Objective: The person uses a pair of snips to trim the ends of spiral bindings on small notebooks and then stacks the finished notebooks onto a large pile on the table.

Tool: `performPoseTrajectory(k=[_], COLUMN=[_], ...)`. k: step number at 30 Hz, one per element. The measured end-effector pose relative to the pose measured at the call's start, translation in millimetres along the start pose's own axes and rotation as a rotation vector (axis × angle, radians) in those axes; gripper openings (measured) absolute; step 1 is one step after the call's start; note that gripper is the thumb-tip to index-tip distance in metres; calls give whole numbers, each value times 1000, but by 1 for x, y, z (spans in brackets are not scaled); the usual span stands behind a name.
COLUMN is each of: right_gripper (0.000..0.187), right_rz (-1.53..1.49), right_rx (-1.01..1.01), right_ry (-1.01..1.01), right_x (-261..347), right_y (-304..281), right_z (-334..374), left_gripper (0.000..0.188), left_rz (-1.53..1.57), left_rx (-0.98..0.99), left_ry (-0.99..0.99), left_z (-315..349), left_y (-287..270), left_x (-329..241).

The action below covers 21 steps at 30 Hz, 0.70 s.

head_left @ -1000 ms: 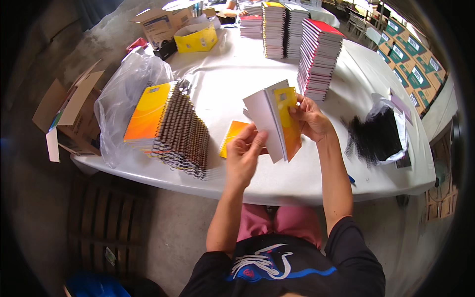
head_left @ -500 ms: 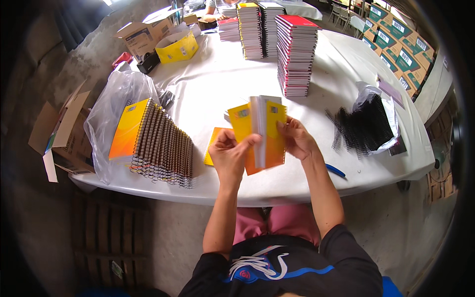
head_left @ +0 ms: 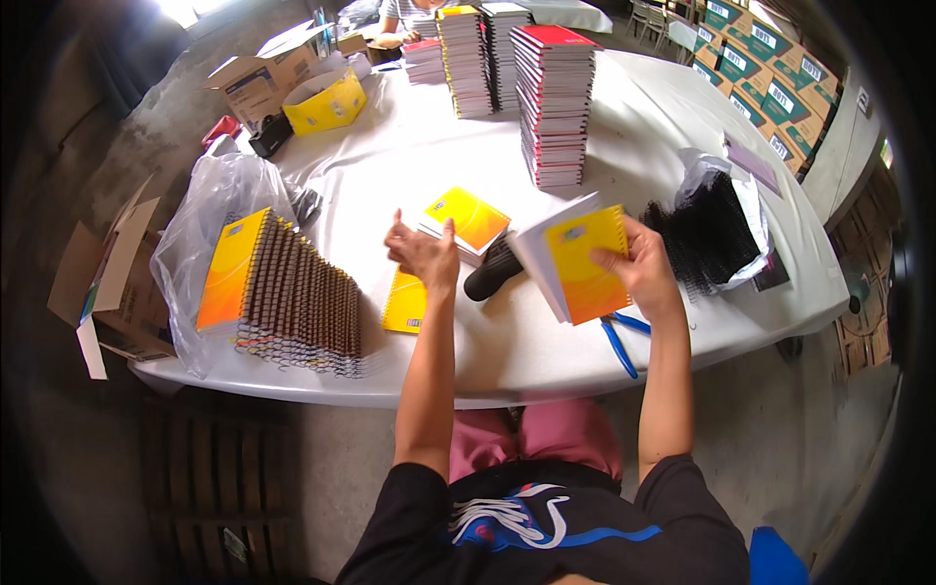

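My right hand [head_left: 645, 275] grips a yellow-and-orange spiral notebook [head_left: 588, 255] by its right edge, thumb on the cover, and the white pages fan out on its left. My left hand [head_left: 426, 257] is empty, its fingers apart above the table. Just beyond it lies a small pile topped by a yellow-orange notebook [head_left: 470, 216]. Another yellow notebook [head_left: 403, 304] rests flat, partly behind my left wrist. Between the hands lies a dark rounded tool [head_left: 493, 271], its far end hidden. Blue-handled pliers [head_left: 618, 346] sit below the held notebook.
A leaning row of coil-bound notebooks [head_left: 302, 297] stands at left beside a plastic bag [head_left: 210, 210]. Black binding coils [head_left: 707, 234] are heaped at right. Tall notebook stacks [head_left: 556, 112] rise at the back, near a person [head_left: 400, 24]. Open cartons [head_left: 125, 278] stand at left.
My left hand has let go of the notebook and moved left, its fingers spreading. My right hand has carried the notebook to the right, uncovering the small pile and the dark tool.
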State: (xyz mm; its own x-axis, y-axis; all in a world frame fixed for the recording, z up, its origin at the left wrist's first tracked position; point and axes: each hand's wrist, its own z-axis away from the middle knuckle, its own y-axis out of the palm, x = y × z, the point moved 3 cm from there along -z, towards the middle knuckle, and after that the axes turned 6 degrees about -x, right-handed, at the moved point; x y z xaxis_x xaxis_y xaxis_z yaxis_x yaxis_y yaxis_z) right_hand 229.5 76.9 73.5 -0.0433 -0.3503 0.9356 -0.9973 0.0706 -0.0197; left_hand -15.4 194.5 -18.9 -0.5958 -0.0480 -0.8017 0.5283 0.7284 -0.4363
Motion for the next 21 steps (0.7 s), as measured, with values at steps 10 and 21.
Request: performPoseTrajectory(k=[10, 21], right_gripper=[7, 41], right_rz=[481, 1225], right_rx=[149, -283], right_ry=[-236, 213], right_x=[-50, -64], right_y=[77, -111], right_z=[61, -34], left_gripper=[39, 71], left_rz=[114, -51], left_rx=[359, 271], left_ry=[915, 844], left_z=[134, 155], left_y=[-105, -86], left_x=[-62, -38])
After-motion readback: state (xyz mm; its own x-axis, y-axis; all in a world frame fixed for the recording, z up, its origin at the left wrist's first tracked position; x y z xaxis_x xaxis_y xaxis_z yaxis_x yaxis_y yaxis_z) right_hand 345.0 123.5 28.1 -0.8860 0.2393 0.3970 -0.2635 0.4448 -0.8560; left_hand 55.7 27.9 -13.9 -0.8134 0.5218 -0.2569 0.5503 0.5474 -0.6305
